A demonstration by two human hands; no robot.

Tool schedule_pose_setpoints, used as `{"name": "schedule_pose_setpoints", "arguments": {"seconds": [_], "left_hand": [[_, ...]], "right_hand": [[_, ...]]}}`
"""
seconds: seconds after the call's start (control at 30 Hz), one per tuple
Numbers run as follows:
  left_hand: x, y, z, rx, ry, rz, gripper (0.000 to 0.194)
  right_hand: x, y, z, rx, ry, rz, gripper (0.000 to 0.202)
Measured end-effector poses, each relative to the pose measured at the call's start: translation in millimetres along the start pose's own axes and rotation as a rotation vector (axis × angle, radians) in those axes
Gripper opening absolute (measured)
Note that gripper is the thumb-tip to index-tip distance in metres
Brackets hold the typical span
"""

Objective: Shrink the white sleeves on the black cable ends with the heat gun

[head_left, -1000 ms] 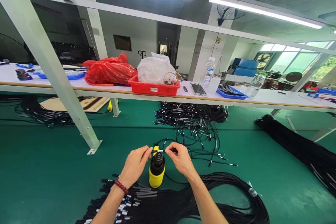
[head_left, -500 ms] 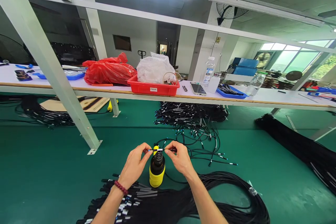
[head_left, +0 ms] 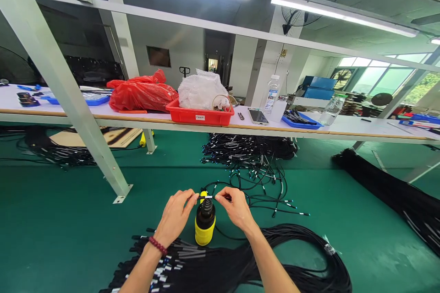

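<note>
Pinched between the fingertips of my left hand [head_left: 178, 212] and my right hand [head_left: 235, 206] is a thin black cable with a white sleeve [head_left: 208, 197] on it. The sleeve lies across the gap between the hands, just over the dark stepped nozzle of a yellow-and-black heat gun [head_left: 205, 229] standing upright on the floor. Whether the sleeve touches the nozzle I cannot tell. Below my forearms lies a thick bundle of black cables [head_left: 220, 271], its white-tagged ends to the left and a tied loop to the right.
More black cables [head_left: 247, 146] spread over the green floor under the workbench [head_left: 295, 135]. A red tray [head_left: 202, 117] with plastic wrap, a red bag [head_left: 142, 95], a phone [head_left: 257, 116] and bottles stand on it. A white post [head_left: 103, 155] rises at left; a long cable bundle [head_left: 385, 197] lies right.
Both hands stay pinched on the cable above the nozzle, with the left fingers slightly shifted. The view has moved a little, and the right ceiling lamp now shines brightly.
</note>
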State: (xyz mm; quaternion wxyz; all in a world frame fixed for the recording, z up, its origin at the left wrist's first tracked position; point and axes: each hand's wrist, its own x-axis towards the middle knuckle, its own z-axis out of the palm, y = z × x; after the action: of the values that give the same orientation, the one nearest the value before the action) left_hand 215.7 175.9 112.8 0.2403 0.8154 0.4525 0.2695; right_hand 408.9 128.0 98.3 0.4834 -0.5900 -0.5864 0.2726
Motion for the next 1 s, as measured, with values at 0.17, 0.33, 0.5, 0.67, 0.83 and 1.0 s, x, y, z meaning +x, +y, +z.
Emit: {"name": "schedule_pose_setpoints", "arguments": {"seconds": [0.17, 0.33, 0.5, 0.67, 0.83, 1.0], "left_hand": [[-0.1, -2.0, 1.8, -0.009, 0.033, 0.013, 0.041], [-2.2, -1.5, 1.1, -0.048, 0.077, 0.023, 0.030], [-2.3, 2.2, 0.2, -0.062, 0.051, 0.005, 0.033], [-1.7, 3.2, 1.5, -0.092, -0.002, -0.016, 0.047], [-1.1, 1.3, 0.9, -0.124, -0.009, -0.008, 0.046], [-2.1, 1.6, 0.5, -0.132, 0.003, -0.035, 0.048]], "right_hand": [[-1.0, -0.8, 2.2, 0.004, 0.004, -0.014, 0.017], [-0.2, -0.9, 4.3, 0.041, 0.045, -0.006, 0.007], [-0.2, -1.3, 1.0, 0.050, 0.058, -0.001, 0.008], [-1.8, -3.0, -1.6, 0.041, 0.040, -0.019, 0.009], [-3.7, -4.6, -2.9, -0.017, 0.016, -0.053, 0.014], [-4.8, -6.1, -2.3, -0.096, 0.002, -0.081, 0.021]]}}
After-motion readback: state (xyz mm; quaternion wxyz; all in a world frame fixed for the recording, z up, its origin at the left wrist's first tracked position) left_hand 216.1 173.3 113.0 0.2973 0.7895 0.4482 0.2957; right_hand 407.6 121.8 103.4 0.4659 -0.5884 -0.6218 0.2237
